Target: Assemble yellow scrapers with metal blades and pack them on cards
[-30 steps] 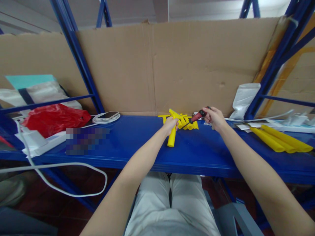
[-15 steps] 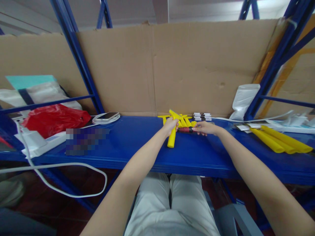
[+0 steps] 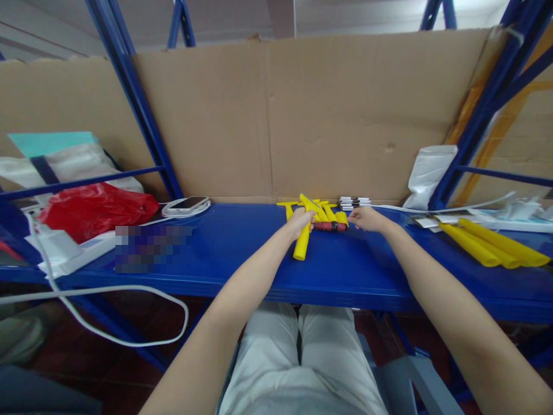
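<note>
My left hand (image 3: 301, 222) is closed around a yellow T-shaped piece (image 3: 301, 246), whose round tubular handle points toward me and whose crosspiece sticks out above the fingers. Just right of it, a red and black tool (image 3: 330, 226), like a screwdriver, lies sideways on the blue shelf. My right hand (image 3: 367, 219) is beyond that tool's right end, apart from it, with thumb and fingers pinched together. Whatever is between those fingertips is too small to make out. Several more yellow T-shaped pieces (image 3: 328, 213) lie in a row behind the red tool.
Black-and-white bundles (image 3: 354, 202) lie by the cardboard wall (image 3: 268, 121). Yellow tubes (image 3: 492, 245) and a white pouch (image 3: 431, 173) are at right. A phone (image 3: 191, 204) on a coiled cable, a red plastic bag (image 3: 101, 208) and a power strip (image 3: 82, 253) are at left.
My right hand has let go of the red and black tool and shifted slightly right, leaving it lying on the shelf. My left hand stays around the yellow piece.
</note>
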`<move>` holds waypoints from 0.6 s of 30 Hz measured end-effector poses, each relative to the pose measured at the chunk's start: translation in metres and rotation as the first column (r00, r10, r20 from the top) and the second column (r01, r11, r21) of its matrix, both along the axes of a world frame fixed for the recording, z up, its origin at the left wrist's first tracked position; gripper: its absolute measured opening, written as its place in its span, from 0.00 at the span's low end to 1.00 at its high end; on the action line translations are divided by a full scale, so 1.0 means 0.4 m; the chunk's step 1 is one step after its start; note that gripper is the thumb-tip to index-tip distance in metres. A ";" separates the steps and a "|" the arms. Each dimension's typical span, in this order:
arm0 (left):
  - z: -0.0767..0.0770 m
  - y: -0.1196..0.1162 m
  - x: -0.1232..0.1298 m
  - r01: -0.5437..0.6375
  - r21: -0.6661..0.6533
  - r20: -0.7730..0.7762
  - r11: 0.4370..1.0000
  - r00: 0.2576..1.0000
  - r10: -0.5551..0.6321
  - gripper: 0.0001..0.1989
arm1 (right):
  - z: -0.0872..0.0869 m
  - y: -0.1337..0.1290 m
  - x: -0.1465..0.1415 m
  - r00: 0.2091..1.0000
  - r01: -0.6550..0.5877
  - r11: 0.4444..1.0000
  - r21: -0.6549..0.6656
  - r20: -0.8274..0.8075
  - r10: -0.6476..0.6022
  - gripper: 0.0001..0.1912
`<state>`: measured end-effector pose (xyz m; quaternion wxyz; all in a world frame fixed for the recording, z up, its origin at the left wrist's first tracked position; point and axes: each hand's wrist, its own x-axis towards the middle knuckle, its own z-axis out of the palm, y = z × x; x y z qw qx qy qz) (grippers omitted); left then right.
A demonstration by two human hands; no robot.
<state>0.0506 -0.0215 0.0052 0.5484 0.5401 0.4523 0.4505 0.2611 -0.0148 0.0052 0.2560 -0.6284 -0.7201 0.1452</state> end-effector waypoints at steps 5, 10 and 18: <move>-0.006 -0.005 0.007 0.014 -0.003 -0.053 1.000 0.998 -0.014 0.06 | 0.006 0.015 0.041 0.960 0.189 0.974 0.129 0.186 -0.211 0.13; -0.008 -0.006 0.011 -0.028 0.023 -0.090 0.999 0.995 0.030 0.04 | 0.008 0.062 0.092 0.864 0.427 0.879 0.212 0.193 -0.466 0.12; 0.003 -0.020 0.016 -0.097 0.058 -0.156 0.994 0.982 0.105 0.11 | 0.025 0.150 0.105 0.826 0.455 0.867 0.205 0.266 -0.496 0.25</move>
